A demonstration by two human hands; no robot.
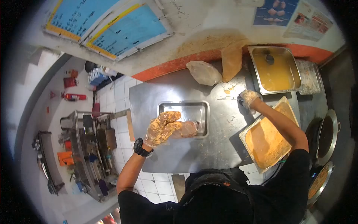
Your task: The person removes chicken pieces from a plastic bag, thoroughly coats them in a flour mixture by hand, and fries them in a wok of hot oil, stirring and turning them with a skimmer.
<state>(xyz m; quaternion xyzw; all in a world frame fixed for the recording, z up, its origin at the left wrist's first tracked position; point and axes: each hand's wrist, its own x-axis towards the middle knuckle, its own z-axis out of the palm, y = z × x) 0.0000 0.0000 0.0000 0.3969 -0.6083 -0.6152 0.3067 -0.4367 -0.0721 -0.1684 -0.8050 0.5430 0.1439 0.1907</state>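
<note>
My left hand [163,128], in a clear plastic glove smeared with orange coating, is closed at the end of a clear plastic bag of reddish meat [188,129]. The bag is over a rectangular steel tray [207,119]; whether it rests on the bottom is hidden. Farther right, my right hand [249,99], also in a clear glove, is closed around the dark handle of a pointed metal blade [227,99]. The blade points left, close above the table. Whether it is a knife or scissors is too small to tell.
Behind stand a pale filled bag [204,73] and an orange-brown bag [231,62]. A deep steel pan of yellow liquid [276,74] is at the back right. Under my right forearm lies a tray of orange powder [261,143]. Large round pans [328,137] flank the steel table [220,149].
</note>
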